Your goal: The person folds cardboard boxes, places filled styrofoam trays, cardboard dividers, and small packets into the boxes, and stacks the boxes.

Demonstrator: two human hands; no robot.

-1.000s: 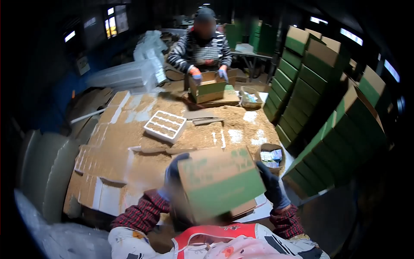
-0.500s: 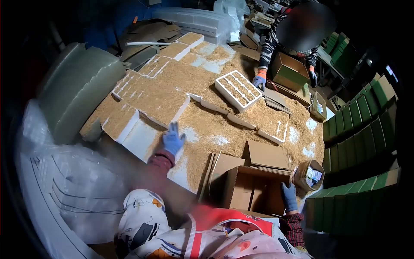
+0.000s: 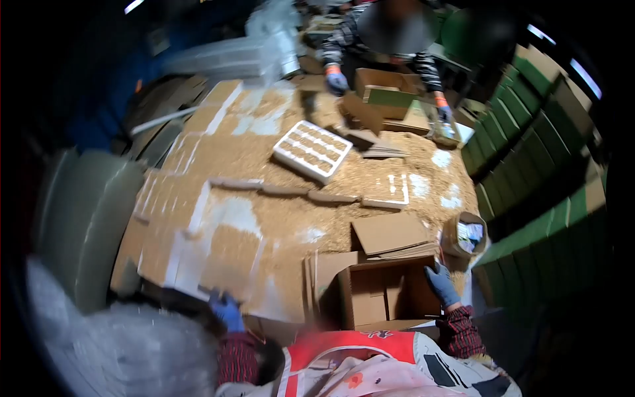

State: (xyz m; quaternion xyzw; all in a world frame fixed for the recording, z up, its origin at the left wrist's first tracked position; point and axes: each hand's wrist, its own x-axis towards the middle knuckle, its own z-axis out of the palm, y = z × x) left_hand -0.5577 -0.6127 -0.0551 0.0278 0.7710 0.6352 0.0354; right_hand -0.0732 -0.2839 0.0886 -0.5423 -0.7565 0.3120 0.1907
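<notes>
My left hand (image 3: 227, 311), in a blue glove, is low at the table's near edge, beside a smeared sawdust-covered patch (image 3: 228, 261) with white borders. Motion blur hides its fingers and whether they hold anything. At the right, my gloved right hand (image 3: 443, 286) grips the right wall of an open cardboard box (image 3: 387, 298), fingers at its upper corner. The box's inside shows bare cardboard. Flat cardboard sheets (image 3: 390, 233) lie just behind it. A white foam tray (image 3: 312, 151) with sawdust-filled rows sits tilted on the sawdust mid-table.
Across the table (image 3: 284, 218), a person in striped sleeves handles another cardboard box (image 3: 387, 92). A round tub (image 3: 464, 235) with packets stands at the right. Green boxes (image 3: 529, 245) are stacked beyond it. A large grey-green roll (image 3: 89, 225) and clear plastic wrap (image 3: 126, 344) are at left.
My left hand has moved back from the sawdust toward my body. My right hand stays at the box. The view has shifted, and the other person's hands have moved apart around their box.
</notes>
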